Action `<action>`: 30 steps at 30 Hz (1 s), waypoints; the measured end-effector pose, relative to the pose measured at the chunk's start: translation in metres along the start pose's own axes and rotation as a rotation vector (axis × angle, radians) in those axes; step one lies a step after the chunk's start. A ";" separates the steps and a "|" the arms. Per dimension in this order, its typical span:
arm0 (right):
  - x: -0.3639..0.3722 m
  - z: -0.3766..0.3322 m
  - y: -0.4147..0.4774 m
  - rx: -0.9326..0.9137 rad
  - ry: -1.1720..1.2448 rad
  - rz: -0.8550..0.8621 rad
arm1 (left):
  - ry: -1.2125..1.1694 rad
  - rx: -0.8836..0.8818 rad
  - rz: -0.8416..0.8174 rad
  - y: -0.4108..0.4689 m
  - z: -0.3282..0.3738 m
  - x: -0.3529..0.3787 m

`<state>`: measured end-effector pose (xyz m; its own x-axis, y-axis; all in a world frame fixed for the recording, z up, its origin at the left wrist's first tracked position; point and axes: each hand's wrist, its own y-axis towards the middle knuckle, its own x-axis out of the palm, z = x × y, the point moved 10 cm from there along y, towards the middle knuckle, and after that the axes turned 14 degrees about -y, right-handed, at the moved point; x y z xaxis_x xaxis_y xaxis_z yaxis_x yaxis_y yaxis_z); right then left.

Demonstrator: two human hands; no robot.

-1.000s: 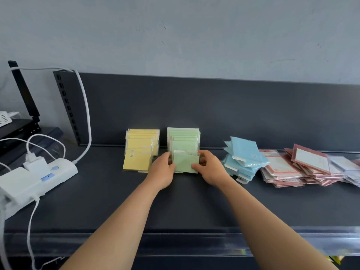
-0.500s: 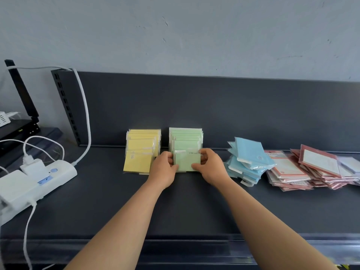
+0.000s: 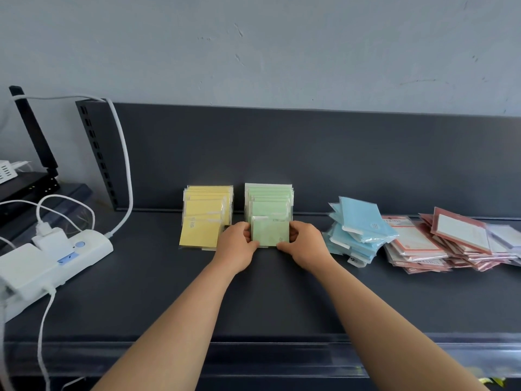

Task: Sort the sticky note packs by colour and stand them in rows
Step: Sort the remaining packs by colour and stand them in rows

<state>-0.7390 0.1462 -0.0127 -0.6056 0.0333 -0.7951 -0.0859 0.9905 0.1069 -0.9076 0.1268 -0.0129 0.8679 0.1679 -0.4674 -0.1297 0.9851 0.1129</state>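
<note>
Front green pack squared up against its row.

The left hand [image 3: 238, 244] and right hand [image 3: 303, 245] pinch the front green pack [image 3: 270, 232] by its side edges; over the last second it has gone from slightly tilted to upright, flush with the green row [image 3: 269, 200] at 12 o'clock. The yellow row [image 3: 207, 213] stands at 9 o'clock. At 3 o'clock the blue pile [image 3: 358, 230] and pink pile [image 3: 434, 244] lie unsorted on the shelf [image 3: 282, 300]; blue likely comes next.
</note>
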 end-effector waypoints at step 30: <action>-0.092 -0.037 -0.088 -0.141 -0.274 0.275 | 0.168 0.297 0.033 -0.054 0.096 -0.016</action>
<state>-0.7055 0.0514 0.0731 -0.3892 0.3475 -0.8531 -0.0691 0.9125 0.4032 -0.8682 0.0671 0.0726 0.7713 0.2279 -0.5942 0.0101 0.9292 0.3695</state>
